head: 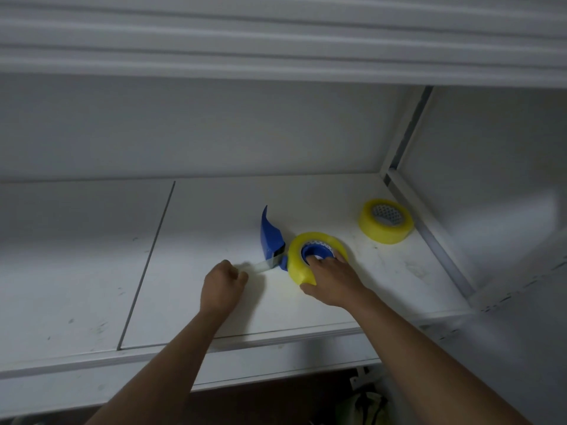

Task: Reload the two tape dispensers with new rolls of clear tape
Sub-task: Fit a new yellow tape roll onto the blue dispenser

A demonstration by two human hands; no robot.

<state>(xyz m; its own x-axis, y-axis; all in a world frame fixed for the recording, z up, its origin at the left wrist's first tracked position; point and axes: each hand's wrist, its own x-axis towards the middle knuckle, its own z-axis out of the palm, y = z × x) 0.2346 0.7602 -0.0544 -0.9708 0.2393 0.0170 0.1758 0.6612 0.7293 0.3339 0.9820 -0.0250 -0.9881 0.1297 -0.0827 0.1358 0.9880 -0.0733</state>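
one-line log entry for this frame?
left hand: pulling tape end | right hand: holding roll on blue dispenser | spare roll: on shelf

On a white shelf [214,302], the right hand [333,280] grips a yellowish roll of clear tape [299,259] seated on a blue plastic tape dispenser [271,237]. Just beside it, the left hand [224,285] pinches the tape's drawn-out clear strip [260,266]. Beyond the right hand lies a second yellowish tape roll [386,220].

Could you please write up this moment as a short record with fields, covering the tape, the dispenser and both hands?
surface: white shelf
dispenser: blue tape dispenser, lying on the shelf
loaded roll: yellowish tape roll seated on the dispenser's blue hub
spare roll: second tape roll, lying flat near the right wall, untouched
left hand: pinches the tape strip drawn out of the dispenser's mouth
right hand: holds the loaded roll
second dispenser: not in view
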